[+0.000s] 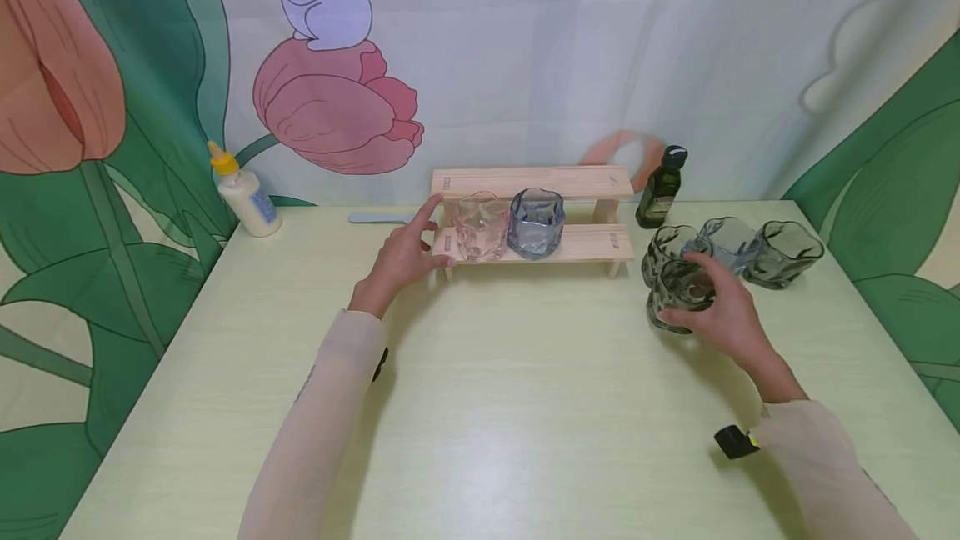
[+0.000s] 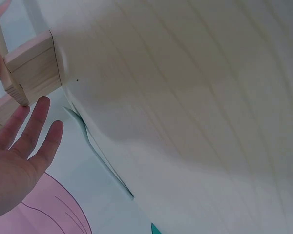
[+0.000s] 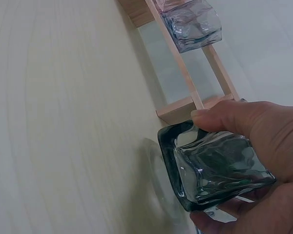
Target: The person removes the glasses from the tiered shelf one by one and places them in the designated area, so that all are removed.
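A two-tier wooden rack stands at the back middle, with a pink glass and a blue-grey glass side by side on its lower shelf. My left hand touches the rack's left end; in the left wrist view its fingers reach nearly straight alongside the wood. My right hand grips a dark grey glass, thumb on one side and fingers on the other. Right behind this glass are another grey glass, a pale blue glass and a second dark glass.
A dark green bottle with a black cap stands right of the rack. At the back left is a white glue bottle with a yellow cap. A thin pale blue strip lies by the rack's left end. A printed curtain hangs behind the table.
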Action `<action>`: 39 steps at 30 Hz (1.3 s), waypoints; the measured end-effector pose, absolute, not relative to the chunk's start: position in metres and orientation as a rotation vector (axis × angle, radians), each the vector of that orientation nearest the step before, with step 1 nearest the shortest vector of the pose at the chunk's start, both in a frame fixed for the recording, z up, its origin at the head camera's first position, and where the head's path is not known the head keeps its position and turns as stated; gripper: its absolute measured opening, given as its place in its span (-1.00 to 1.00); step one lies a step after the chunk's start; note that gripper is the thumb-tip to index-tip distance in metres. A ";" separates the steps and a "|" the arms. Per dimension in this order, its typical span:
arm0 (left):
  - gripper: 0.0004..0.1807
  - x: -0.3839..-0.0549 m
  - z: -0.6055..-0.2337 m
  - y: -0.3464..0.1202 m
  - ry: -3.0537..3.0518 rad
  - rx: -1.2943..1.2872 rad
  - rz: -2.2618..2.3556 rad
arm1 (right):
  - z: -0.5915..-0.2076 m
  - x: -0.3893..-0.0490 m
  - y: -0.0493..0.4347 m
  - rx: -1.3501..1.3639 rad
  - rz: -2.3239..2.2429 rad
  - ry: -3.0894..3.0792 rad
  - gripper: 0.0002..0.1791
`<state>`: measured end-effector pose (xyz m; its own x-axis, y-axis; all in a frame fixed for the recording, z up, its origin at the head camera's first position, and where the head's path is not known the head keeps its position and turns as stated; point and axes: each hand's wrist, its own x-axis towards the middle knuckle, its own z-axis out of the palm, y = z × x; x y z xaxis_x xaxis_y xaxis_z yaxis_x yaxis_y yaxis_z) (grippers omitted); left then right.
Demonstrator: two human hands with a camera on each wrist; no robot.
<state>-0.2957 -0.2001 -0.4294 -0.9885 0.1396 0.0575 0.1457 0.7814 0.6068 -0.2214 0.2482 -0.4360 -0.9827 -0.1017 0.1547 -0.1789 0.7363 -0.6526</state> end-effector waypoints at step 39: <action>0.12 -0.295 -0.429 -0.200 -2.953 -0.246 -1.010 | -0.439 -0.225 0.254 0.241 1.095 -2.925 0.16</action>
